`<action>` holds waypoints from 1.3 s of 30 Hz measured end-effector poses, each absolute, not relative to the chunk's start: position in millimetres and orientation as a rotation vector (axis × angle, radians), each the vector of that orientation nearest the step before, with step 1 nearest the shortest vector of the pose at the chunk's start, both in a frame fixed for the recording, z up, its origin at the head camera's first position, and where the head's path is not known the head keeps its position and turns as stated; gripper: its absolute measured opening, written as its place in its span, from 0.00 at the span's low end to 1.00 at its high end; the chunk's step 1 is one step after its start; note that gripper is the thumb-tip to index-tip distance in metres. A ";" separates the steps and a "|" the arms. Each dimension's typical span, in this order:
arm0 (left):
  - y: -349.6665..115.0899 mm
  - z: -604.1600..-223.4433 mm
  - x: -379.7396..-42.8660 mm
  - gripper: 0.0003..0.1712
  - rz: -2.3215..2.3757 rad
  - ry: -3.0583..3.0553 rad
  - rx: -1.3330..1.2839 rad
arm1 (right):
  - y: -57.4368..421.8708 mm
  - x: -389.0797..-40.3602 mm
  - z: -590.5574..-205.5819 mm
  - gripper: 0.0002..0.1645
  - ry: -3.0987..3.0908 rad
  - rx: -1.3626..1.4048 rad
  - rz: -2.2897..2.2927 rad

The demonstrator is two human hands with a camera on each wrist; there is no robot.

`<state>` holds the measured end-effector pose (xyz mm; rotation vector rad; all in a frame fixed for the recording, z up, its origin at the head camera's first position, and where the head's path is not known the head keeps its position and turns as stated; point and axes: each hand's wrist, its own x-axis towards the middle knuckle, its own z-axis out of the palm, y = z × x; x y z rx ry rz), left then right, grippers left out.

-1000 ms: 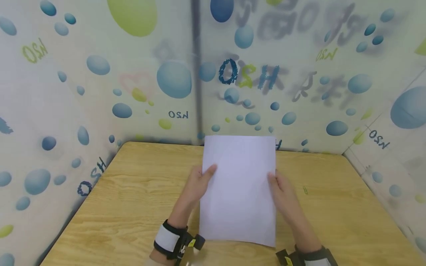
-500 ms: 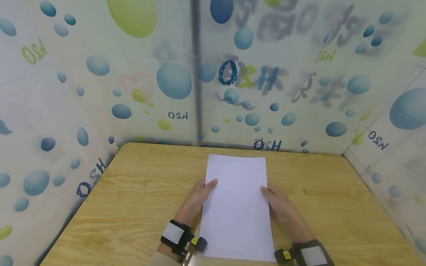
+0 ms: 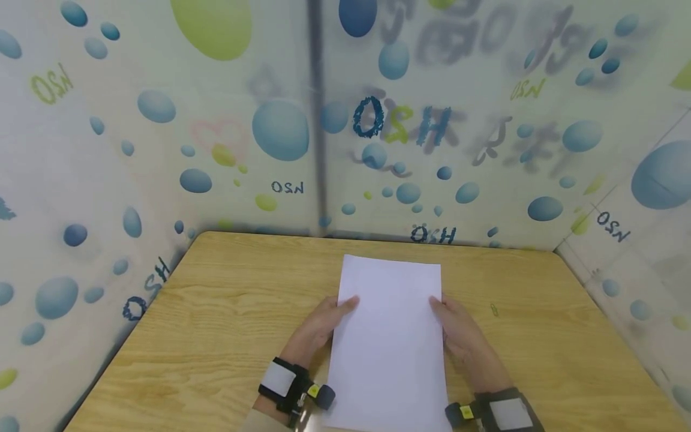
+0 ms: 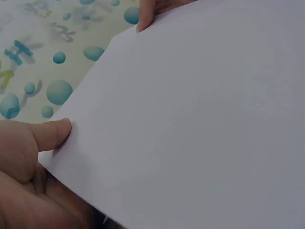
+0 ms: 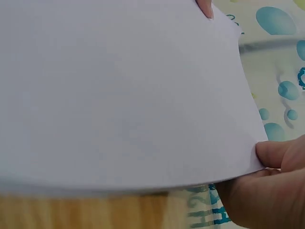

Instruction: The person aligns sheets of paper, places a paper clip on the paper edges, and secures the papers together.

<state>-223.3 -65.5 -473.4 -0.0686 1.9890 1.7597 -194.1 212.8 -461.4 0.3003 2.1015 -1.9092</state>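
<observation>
White blank paper point(image 3: 390, 348), perhaps a few sheets together, is held up in front of me over the table. On its left edge my left hand point(image 3: 322, 324) grips it, thumb on the face and the other fingers behind. My right hand point(image 3: 464, 333) pinches the opposite edge in the same way. The left wrist view shows the left thumb point(image 4: 52, 135) pressed on the paper point(image 4: 181, 114) near a corner. In the right wrist view the right thumb point(image 5: 274, 153) lies on the paper point(image 5: 124, 95), whose lower edge bows slightly. The fingers behind the paper are mostly hidden.
A small green paper clip point(image 3: 493, 310) lies on the wooden table point(image 3: 232, 288), to the right of the right hand. Walls covered with a bubble-print sheet point(image 3: 281, 129) stand behind the table and on both sides. Each wrist wears a strapped camera point(image 3: 324, 396).
Both hands have lowered the paper toward me, so its top edge now sits below the table's back edge. Over the last half second it has shifted slightly right. The paper clip stays put.
</observation>
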 end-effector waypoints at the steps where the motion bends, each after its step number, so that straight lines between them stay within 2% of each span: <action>1: -67.9 -473.1 -224.3 0.38 1.764 1.987 -0.075 | 211.6 -193.6 -461.0 0.40 2.111 0.309 -1.898; 5: -77.9 -474.5 -230.7 0.39 1.846 1.967 -0.128 | 204.5 -192.3 -460.3 0.39 2.113 0.298 -1.882; 12: -82.9 -476.2 -236.2 0.26 1.936 1.902 -0.144 | 196.0 -189.1 -461.0 0.35 2.086 0.240 -1.904; 18: -81.3 -477.3 -235.3 0.23 1.937 1.927 -0.143 | 197.0 -191.1 -464.0 0.36 2.116 0.244 -1.876; 29: -82.0 -475.7 -234.9 0.23 1.854 2.078 -0.158 | 203.2 -188.1 -458.4 0.31 2.167 0.255 -1.832; 39: -79.5 -477.2 -233.9 0.29 1.919 1.962 -0.109 | 205.4 -189.3 -461.2 0.32 2.194 0.236 -1.821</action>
